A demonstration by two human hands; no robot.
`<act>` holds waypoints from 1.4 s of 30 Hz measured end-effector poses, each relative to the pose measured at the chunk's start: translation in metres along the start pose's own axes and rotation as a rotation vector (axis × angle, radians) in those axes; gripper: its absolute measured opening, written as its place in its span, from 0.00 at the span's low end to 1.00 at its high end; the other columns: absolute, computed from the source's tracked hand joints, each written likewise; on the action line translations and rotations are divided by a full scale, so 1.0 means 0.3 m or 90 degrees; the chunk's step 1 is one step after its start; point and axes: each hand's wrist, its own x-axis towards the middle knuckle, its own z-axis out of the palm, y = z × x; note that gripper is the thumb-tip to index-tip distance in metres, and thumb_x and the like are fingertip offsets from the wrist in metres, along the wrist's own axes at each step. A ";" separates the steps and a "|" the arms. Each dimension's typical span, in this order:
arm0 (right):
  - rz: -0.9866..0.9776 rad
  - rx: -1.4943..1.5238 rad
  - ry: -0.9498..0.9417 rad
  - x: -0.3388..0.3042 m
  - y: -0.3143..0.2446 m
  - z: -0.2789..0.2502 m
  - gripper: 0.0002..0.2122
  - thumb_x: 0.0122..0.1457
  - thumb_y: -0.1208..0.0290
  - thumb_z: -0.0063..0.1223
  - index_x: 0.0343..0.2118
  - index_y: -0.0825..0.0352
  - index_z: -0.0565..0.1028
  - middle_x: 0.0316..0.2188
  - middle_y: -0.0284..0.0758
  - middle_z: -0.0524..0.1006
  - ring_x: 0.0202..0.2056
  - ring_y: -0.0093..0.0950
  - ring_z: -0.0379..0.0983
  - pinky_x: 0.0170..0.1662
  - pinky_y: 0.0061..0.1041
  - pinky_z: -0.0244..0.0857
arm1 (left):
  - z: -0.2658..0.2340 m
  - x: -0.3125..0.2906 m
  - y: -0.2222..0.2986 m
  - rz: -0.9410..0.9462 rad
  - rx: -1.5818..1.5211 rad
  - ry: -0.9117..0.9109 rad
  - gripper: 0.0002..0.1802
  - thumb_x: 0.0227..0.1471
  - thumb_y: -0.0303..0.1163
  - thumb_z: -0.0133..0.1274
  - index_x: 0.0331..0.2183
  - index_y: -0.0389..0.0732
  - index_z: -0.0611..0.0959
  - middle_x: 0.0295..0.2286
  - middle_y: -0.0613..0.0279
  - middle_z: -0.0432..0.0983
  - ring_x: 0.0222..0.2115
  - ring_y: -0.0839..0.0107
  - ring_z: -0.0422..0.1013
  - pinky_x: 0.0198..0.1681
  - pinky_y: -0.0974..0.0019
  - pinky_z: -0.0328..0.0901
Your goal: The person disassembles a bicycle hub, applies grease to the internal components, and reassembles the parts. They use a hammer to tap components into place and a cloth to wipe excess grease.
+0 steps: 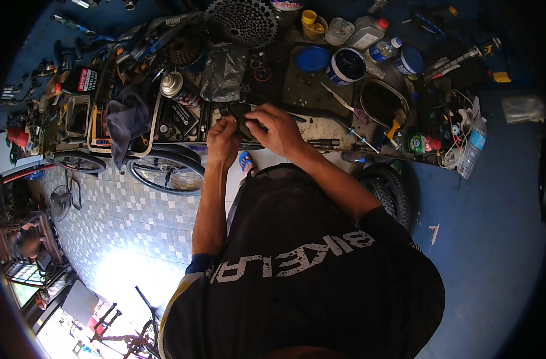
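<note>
Over the front edge of the workbench, my left hand (224,139) is closed in a pinch, thumb against the fingers. To its right, my right hand (277,128) has its fingers curled in toward the left one. Between the two is a dark, greenish-black piece (242,113), perhaps a rag, which both sets of fingers grip; its exact kind is too dark to tell. Just beyond lies a crumpled clear plastic bag (224,72). A spray can (178,88) leans left of the bag, and a small dark box (181,119) sits below the can.
A grey rag (128,116) drapes over a tray at the left. Farther back are a large cassette sprocket (242,23), an open grease tub (347,66) and a blue lid (312,58). Scissors (343,102) lie to the right. Bicycle wheels (166,170) stand below the bench.
</note>
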 end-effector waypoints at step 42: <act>-0.037 -0.056 -0.020 0.022 0.018 -0.047 0.07 0.58 0.72 0.65 0.39 0.63 0.81 0.33 0.34 0.78 0.37 0.38 0.78 0.40 0.38 0.73 | 0.020 0.003 0.044 0.177 0.579 -0.060 0.12 0.65 0.30 0.57 0.32 0.31 0.84 0.25 0.65 0.77 0.27 0.79 0.69 0.34 0.69 0.65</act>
